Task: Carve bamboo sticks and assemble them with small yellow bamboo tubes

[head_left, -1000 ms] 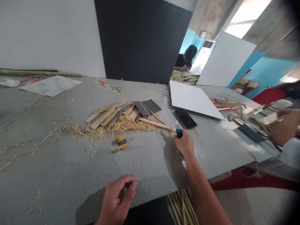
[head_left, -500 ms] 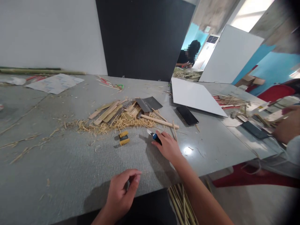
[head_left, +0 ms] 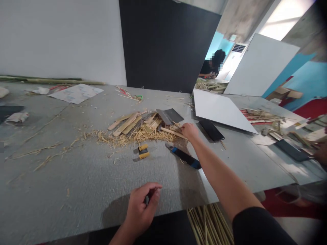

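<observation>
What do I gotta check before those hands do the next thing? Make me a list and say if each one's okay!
1. Blue-and-black tool put down: ok, it lies on the table with neither hand gripping it.
2. Tool's tip covered: cannot tell, it's too blurry.
3. Right hand has a good grip: cannot tell; it's by the end of the wooden rod, but its fingertips are hard to make out.
4. Left hand empty: cannot tell; it's loosely curled, and nothing shows in it.
5. Phone apart from the shavings: ok.
6. Table tidy: not ok, scraps are scattered about.
</observation>
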A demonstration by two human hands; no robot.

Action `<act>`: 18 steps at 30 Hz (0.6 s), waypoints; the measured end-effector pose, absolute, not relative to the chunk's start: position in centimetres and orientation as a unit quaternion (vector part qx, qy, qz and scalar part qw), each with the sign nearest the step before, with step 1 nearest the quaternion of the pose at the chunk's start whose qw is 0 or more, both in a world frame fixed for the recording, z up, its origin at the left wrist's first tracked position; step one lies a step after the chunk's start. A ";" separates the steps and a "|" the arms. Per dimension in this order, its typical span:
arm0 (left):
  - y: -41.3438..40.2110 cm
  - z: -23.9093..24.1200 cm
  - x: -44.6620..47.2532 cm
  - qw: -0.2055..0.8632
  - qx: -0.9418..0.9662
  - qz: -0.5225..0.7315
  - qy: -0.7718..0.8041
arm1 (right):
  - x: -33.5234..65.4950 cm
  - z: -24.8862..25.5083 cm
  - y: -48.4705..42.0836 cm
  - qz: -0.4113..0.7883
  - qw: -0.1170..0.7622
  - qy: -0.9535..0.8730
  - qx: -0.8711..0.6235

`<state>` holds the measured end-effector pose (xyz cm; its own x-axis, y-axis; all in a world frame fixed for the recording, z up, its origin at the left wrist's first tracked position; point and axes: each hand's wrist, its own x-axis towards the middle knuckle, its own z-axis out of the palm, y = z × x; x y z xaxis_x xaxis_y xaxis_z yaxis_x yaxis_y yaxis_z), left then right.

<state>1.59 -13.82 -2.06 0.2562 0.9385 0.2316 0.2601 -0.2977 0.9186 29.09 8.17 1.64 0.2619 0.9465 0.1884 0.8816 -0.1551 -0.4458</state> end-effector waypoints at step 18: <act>-1.9 3.1 2.0 0.271 0.748 0.418 0.439 | 19.9 1.4 0.1 0.539 0.647 -0.422 -0.337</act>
